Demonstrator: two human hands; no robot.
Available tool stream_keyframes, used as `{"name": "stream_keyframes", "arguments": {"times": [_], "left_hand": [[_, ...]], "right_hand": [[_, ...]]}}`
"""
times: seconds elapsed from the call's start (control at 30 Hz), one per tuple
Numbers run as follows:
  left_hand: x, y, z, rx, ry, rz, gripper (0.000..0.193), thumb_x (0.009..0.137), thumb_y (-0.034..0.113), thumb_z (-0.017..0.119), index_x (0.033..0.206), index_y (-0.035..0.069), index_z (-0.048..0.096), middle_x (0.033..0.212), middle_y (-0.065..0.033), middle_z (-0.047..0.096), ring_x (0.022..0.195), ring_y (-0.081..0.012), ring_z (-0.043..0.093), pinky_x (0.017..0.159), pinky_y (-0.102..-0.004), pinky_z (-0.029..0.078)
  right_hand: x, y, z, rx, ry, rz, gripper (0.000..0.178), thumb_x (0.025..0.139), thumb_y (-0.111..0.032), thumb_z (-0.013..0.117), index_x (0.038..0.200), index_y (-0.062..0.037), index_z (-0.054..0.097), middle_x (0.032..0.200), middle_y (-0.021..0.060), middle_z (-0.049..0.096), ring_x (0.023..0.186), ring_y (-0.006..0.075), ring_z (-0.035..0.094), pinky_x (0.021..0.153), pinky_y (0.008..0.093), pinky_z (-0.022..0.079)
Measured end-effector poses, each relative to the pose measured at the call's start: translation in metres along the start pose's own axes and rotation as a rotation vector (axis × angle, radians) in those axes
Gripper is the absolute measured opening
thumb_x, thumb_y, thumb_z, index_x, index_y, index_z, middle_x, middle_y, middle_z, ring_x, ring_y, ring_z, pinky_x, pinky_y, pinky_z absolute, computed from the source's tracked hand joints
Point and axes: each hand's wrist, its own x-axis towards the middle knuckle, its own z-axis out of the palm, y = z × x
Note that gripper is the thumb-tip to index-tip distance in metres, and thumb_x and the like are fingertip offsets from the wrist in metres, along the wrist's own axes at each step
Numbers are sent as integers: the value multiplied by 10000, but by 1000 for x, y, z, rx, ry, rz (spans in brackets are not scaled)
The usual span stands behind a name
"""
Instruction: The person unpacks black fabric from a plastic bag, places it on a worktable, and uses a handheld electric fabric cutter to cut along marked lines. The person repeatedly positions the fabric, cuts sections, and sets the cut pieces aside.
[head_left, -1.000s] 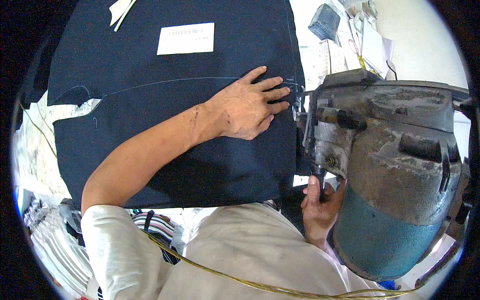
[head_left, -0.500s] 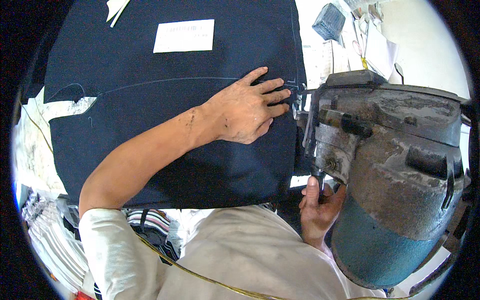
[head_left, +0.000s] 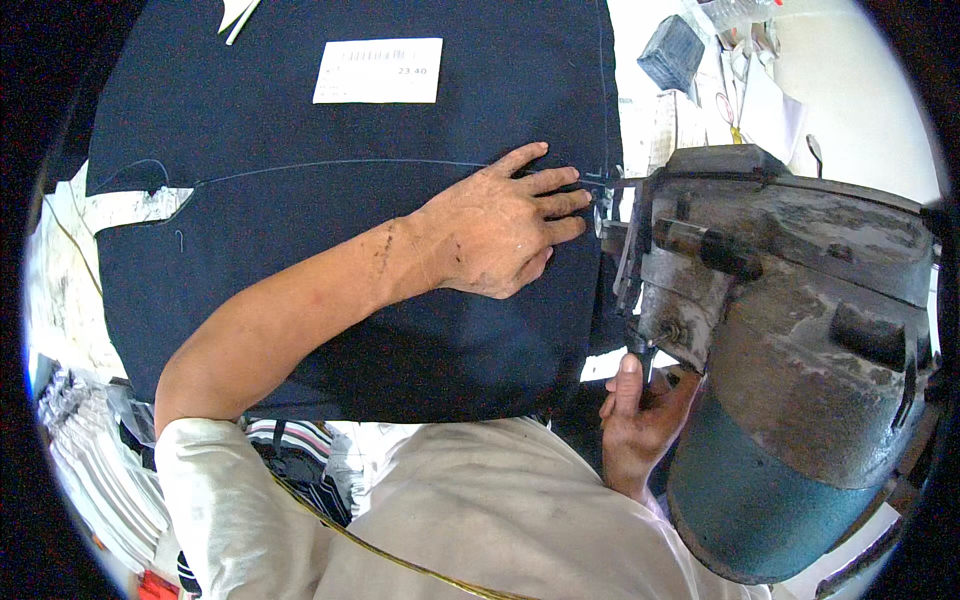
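Note:
My left hand (head_left: 505, 230) lies flat with fingers spread on dark navy fabric (head_left: 480, 350). Its fingertips point toward the fabric's right side, close to the front of a cloth cutting machine (head_left: 780, 350). A thin chalk line (head_left: 330, 162) curves across the fabric and runs under that hand. At the lower right, my right hand (head_left: 640, 435) is closed round the machine's black handle (head_left: 640, 347), thumb on top. The worn grey and teal motor housing hides part of those fingers. A blade cannot be made out clearly.
A white printed label (head_left: 376, 72) lies on the fabric. At the left, a notch (head_left: 150, 205) shows pale material. Behind the machine are a dark block (head_left: 670, 52) and papers (head_left: 760, 100). Stacked cloth (head_left: 95, 460) sits lower left. A yellow cord (head_left: 390, 550) crosses my shirt.
The whole view has shifted slightly, with the machine a little further right in the picture. Both hands keep the same poses, and the right hand still grips the handle.

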Motion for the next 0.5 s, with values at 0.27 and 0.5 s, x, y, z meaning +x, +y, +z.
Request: {"name": "stream_keyframes", "arguments": {"times": [0.27, 0.5], "left_hand": [[16, -32, -2, 130, -9, -10, 479, 939, 230, 646, 1387, 61, 668, 1540, -98, 588, 1492, -302, 469, 1277, -557, 295], [8, -32, 4, 110, 9, 2, 484, 963, 249, 622, 1409, 65, 660, 1561, -91, 571, 1506, -298, 452, 1283, -559, 282]], "right_hand": [[3, 22, -9, -328, -8, -121, 668, 1052, -216, 697, 1550, -29, 292, 743, 62, 631, 521, 97, 542, 424, 242, 404], [-7, 17, -6, -396, 30, -55, 665, 1056, -218, 692, 1560, -56, 289, 741, 58, 631, 495, 97, 529, 412, 245, 397]]}}
